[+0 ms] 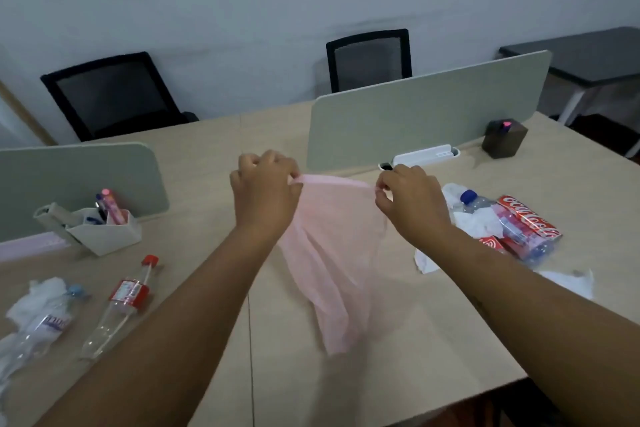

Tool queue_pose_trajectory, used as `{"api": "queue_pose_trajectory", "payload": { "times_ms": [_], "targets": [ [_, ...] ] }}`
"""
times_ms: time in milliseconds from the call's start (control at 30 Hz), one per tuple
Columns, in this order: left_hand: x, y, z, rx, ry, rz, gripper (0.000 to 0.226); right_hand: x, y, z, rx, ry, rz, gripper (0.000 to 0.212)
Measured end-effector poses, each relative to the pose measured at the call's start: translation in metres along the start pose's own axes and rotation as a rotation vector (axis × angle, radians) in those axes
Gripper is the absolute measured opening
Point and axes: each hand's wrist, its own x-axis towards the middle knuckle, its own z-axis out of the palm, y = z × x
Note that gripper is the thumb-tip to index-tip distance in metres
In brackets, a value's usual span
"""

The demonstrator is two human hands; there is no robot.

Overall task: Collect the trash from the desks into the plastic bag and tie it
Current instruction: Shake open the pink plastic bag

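A thin pink plastic bag [329,263] hangs above the desk between my hands, its top edge stretched taut. My left hand [265,194] pinches the bag's left corner and my right hand [410,204] pinches the right corner. On the right lie a red cola can [531,217], a clear bottle with a blue cap [512,229] and crumpled white tissue [474,220]. On the left lie a clear bottle with a red cap and label [121,305], another clear bottle [38,329] and crumpled tissue [38,298].
Grey divider panels [429,114] stand along the desk's middle. A white pen holder [104,229] sits at left, a dark pen cup [504,140] and a white power strip [424,154] at right. Two black chairs [114,94] stand behind.
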Motion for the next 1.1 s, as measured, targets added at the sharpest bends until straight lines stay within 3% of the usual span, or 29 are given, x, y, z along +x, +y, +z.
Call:
{"api": "queue_pose_trajectory", "payload": {
  "times_ms": [67, 167, 200, 267, 333, 400, 467, 633, 767, 867, 933, 1000, 1100],
  "targets": [
    [0.011, -0.008, -0.009, -0.019, -0.052, -0.156, 0.018, 0.008, 0.018, 0.002, 0.054, 0.007, 0.046, 0.016],
    [0.006, 0.017, -0.004, 0.042, -0.227, -0.065, 0.062, 0.022, 0.024, 0.003, 0.206, -0.024, -0.022, 0.013],
    [0.003, 0.03, 0.003, 0.08, -0.218, 0.021, 0.06, 0.026, 0.022, 0.002, 0.234, -0.028, -0.066, 0.012],
    [0.003, 0.05, 0.013, 0.154, -0.109, 0.137, 0.031, 0.033, 0.022, -0.001, 0.238, -0.036, -0.126, 0.009],
    [0.01, 0.057, 0.008, 0.126, 0.024, 0.124, 0.016, 0.038, 0.027, 0.0, 0.199, -0.044, -0.168, 0.008],
    [0.018, 0.06, -0.006, 0.01, 0.032, 0.047, 0.013, 0.041, 0.031, 0.003, 0.231, -0.061, -0.172, 0.008],
    [0.023, 0.062, -0.02, -0.038, -0.03, -0.009, 0.011, 0.038, 0.026, 0.008, 0.367, -0.111, -0.132, 0.01],
    [0.02, 0.044, -0.039, 0.006, 0.037, -0.104, 0.009, 0.021, 0.015, 0.033, 0.492, -0.197, -0.002, 0.019],
    [0.007, -0.001, -0.039, 0.05, -0.005, -0.162, 0.012, 0.026, 0.018, 0.04, 0.387, -0.099, -0.046, 0.018],
    [-0.002, -0.018, -0.028, -0.016, -0.059, -0.266, 0.012, 0.032, 0.008, 0.029, 0.473, -0.047, -0.019, 0.019],
    [-0.003, -0.01, -0.019, -0.021, -0.154, -0.265, 0.045, 0.033, -0.004, 0.021, 0.599, -0.042, -0.015, 0.021],
    [-0.003, 0.003, -0.006, 0.046, -0.237, -0.122, 0.071, 0.031, -0.018, 0.011, 0.696, -0.077, -0.046, 0.031],
    [0.0, 0.001, 0.007, 0.035, -0.145, -0.031, 0.03, 0.025, -0.023, 0.002, 0.64, -0.188, -0.069, 0.057]
  ]
}}
